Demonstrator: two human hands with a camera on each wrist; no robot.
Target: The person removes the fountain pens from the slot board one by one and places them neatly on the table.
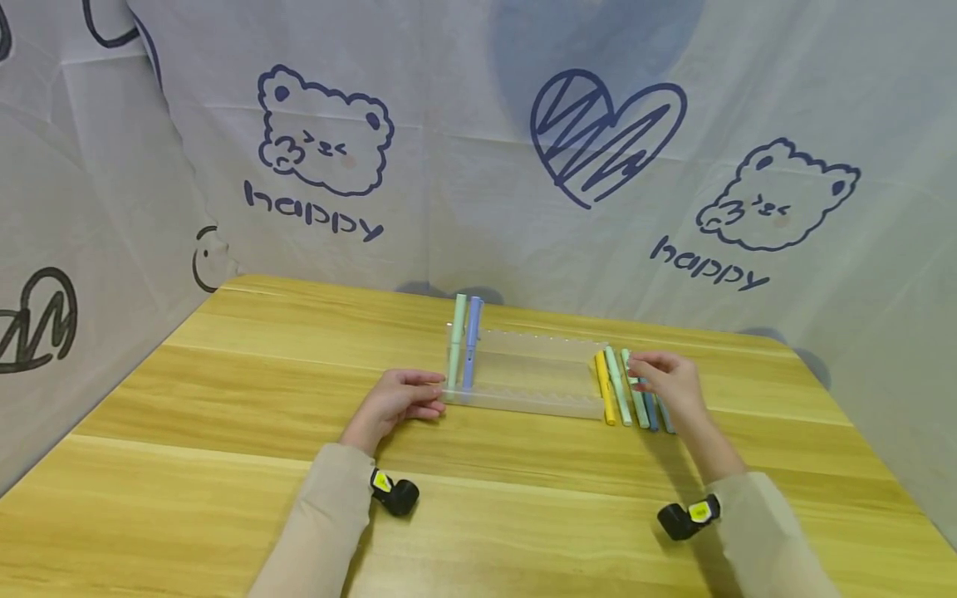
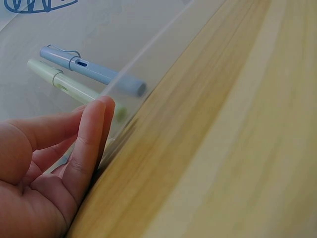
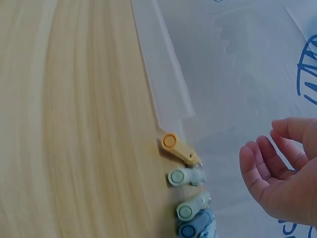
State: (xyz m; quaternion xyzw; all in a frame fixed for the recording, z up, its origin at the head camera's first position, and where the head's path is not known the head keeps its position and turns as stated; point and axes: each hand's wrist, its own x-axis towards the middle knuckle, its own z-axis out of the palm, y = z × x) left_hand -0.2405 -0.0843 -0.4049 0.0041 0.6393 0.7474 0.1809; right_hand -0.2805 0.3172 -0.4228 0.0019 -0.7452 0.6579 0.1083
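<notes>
A clear plastic pen rack [image 1: 534,405] stands near the back of the table. Two pens lean in its left end, a pale green pen [image 1: 457,342] and a periwinkle blue pen [image 1: 473,332]. My left hand [image 1: 404,395] pinches the rack's front left corner between thumb and fingers. To the right of the rack several pens lie side by side: a yellow pen [image 3: 170,141], pale green pens [image 3: 178,177] and blue pens [image 3: 188,230]. Above this row hovers my right hand [image 1: 670,384], fingers loosely bent, with nothing visible between them in the right wrist view.
The wood-grain table [image 1: 493,515] reaches forward to a white cloth [image 1: 463,166] printed with bears and hearts, hanging close behind the rack. Each wrist carries a small black camera [image 1: 399,497].
</notes>
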